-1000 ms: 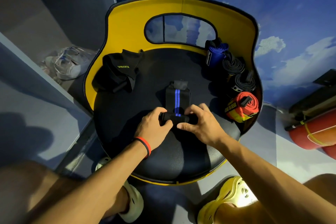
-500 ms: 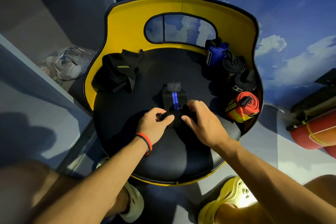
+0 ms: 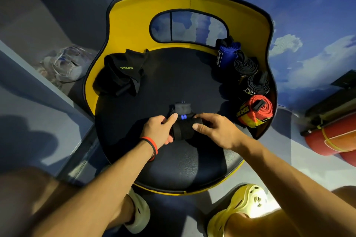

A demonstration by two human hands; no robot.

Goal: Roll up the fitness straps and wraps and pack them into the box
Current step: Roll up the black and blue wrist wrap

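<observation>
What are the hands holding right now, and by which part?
Both hold the black, blue-striped wrap: left hand grips the roll's left end, right hand pinches its right end. Its loose tab lies on the seat.

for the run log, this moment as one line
wrap: nearly rolled | left hand: grips wrap | right hand: grips wrap | surface: chair seat | loose end: short, flat

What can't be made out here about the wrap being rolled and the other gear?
- Head view: the side ends of the wrap, covered by the left hand and right hand.
- Head view: the label print on the blue roll, too small to read.
- Head view: how many pieces form the black pile, dark fabric in shadow.
- The box: nowhere in frame.
</observation>
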